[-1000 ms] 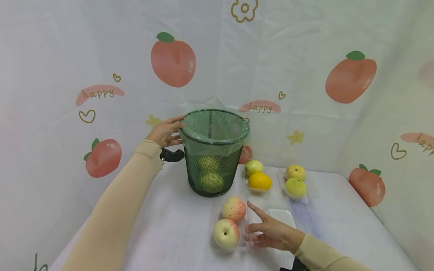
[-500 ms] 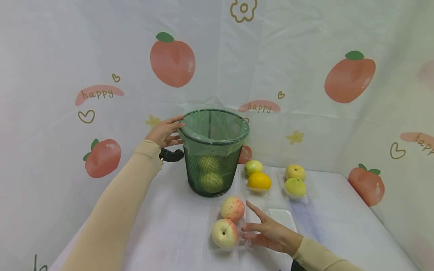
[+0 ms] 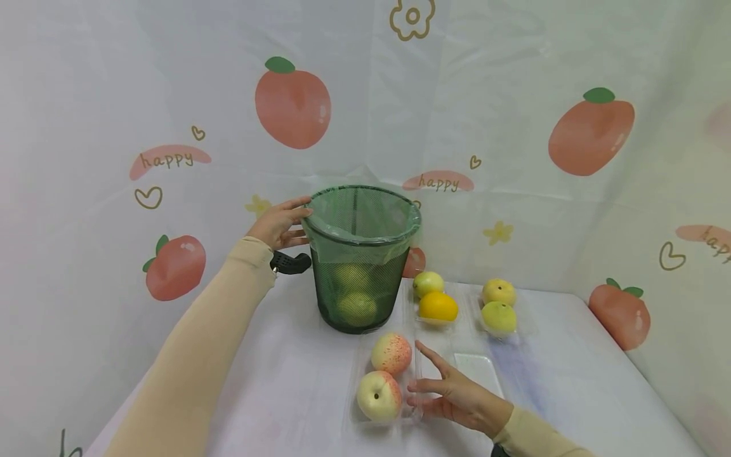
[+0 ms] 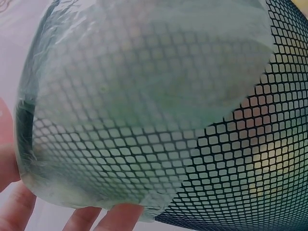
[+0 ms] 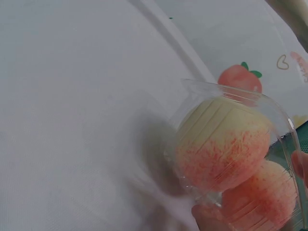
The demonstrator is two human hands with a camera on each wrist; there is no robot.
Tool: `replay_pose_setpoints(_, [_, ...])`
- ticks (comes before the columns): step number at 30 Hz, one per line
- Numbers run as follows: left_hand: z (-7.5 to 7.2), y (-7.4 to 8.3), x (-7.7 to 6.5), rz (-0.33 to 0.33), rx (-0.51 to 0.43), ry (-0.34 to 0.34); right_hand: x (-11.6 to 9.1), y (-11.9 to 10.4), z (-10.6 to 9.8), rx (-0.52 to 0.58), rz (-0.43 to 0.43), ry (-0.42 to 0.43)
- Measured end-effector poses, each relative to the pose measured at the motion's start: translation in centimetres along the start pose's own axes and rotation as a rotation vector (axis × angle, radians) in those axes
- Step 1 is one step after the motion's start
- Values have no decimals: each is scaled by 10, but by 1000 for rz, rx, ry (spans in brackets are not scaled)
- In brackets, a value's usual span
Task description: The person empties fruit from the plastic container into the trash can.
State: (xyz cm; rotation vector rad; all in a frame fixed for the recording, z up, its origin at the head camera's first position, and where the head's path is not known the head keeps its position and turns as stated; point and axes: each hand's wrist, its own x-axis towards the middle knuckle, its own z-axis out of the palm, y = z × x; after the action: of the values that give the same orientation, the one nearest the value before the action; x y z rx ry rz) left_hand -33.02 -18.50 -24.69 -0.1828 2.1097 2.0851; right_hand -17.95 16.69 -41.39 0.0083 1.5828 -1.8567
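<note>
My left hand (image 3: 280, 223) rests at the left rim of a dark mesh bin (image 3: 365, 254) lined with a thin green plastic bag (image 3: 331, 247). In the left wrist view, its fingertips (image 4: 118, 216) touch the bagged rim from outside. Two yellowish round fruits (image 3: 356, 308) show through the mesh. My right hand (image 3: 457, 393) is spread at the right side of a clear plastic box (image 3: 365, 346) holding two pink-and-cream peaches (image 3: 379, 397). In the right wrist view, the thumb (image 5: 299, 166) and a fingertip (image 5: 206, 216) lie at the box's edges, beside the peaches.
Behind the right hand, a clear box holds a green fruit (image 3: 428, 284) and a yellow lemon (image 3: 438, 308). Farther right, another holds two yellow-green fruits (image 3: 499, 317). A clear plastic piece (image 3: 480, 371) lies beside the right hand. A printed curtain (image 3: 365, 127) hangs behind the table.
The right hand's fingers have moved slightly left against the box, and the box with the peaches has shifted a little left. The left hand stays at the bin's rim.
</note>
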Motion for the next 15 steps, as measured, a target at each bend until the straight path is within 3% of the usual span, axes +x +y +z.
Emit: replay_pose_setpoints(15, [0,0,1,-13,-28,-3,-19,-5,-9,0,-63,-30])
